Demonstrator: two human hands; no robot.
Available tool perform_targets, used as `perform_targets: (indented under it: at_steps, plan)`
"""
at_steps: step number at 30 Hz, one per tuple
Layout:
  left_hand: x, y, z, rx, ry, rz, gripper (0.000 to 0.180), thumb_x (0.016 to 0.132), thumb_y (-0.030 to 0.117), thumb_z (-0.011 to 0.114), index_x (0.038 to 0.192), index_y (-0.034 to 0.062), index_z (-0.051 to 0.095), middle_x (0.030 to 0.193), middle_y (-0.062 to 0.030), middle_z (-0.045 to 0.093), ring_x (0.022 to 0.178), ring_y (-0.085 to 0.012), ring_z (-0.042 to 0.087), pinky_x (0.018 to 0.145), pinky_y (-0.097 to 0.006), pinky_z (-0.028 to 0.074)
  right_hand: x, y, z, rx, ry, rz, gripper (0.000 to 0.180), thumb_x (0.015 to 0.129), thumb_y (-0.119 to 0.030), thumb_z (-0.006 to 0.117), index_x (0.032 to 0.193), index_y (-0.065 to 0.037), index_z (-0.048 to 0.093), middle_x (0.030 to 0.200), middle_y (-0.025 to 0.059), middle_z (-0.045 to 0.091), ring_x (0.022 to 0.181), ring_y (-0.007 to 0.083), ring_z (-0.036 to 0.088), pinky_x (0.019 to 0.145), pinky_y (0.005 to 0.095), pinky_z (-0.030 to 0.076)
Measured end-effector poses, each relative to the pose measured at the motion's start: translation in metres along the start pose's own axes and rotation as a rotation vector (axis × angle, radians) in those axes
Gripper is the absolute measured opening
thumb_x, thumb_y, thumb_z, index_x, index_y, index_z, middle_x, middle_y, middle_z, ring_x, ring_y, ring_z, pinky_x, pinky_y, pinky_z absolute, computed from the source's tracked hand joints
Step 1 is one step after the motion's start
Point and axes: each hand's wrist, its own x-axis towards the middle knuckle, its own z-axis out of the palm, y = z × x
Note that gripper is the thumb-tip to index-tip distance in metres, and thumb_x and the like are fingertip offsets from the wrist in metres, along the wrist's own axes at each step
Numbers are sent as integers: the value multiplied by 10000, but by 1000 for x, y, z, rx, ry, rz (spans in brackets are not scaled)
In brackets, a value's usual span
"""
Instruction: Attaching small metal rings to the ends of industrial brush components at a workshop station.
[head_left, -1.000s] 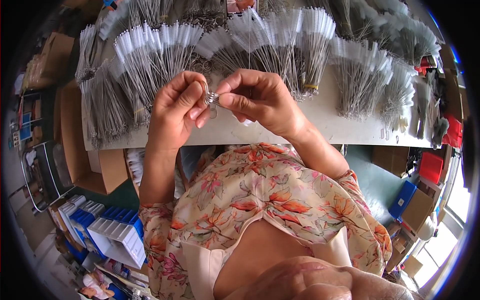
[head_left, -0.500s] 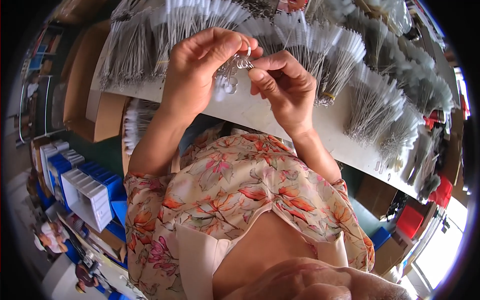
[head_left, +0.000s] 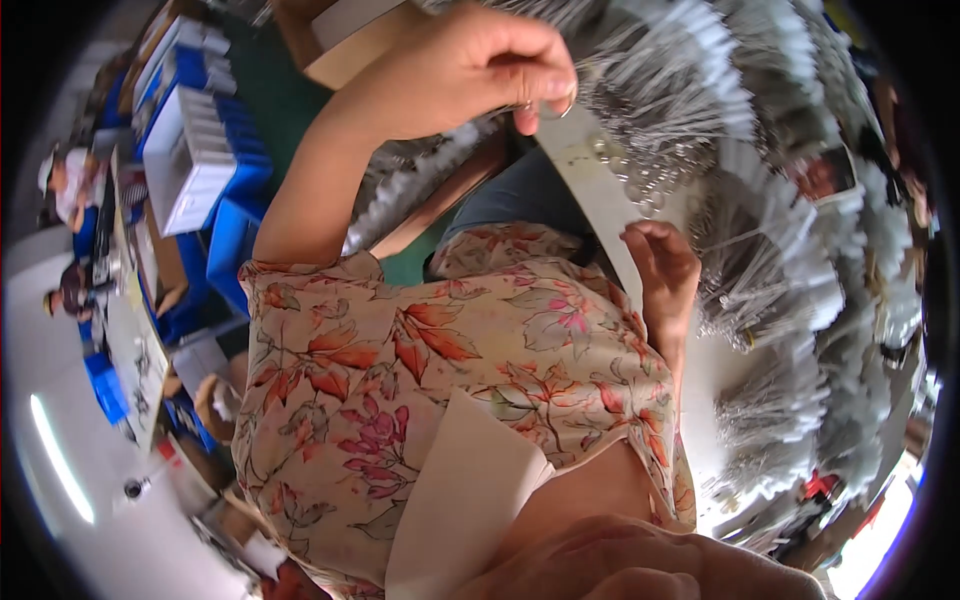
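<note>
My left hand (head_left: pixel 490 75) is raised at the top middle, its thumb and fingers pinched together on a thin metal ring (head_left: pixel 571 104). Part of that ring is covered by the fingers. Lower and to the right, my right hand (head_left: pixel 666 268) is by the near edge of the table, its fingers loosely bent and apart, with nothing visible in them. Just beyond it lies a heap of loose metal rings (head_left: pixel 645 178) on the tabletop. Bundles of wire-handled brushes (head_left: pixel 765 290) with white bristles lie to the right of this hand.
More brush bundles (head_left: pixel 690 55) cover the far part of the pale table (head_left: pixel 585 170). A cardboard box (head_left: pixel 365 45) stands at the top. Blue and white bins (head_left: pixel 190 165) are stacked at the left, with people (head_left: pixel 72 185) working farther off.
My hands have drawn apart: the left keeps a ring, the right has come away and down beside the table. The view has turned, bringing the table to the right.
</note>
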Motion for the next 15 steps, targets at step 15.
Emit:
perform_targets:
  at_steps: [15]
  plan:
    - [-122,-343,15,912,-233,-582,154,746,168,562,848,85,642,800,-154,633,769,-336,619,641,-439,485,-8,-14,3,121,-80,578,122,835,-68,608,944,-18,587,814,-3,564,714,34,489,527,159,401]
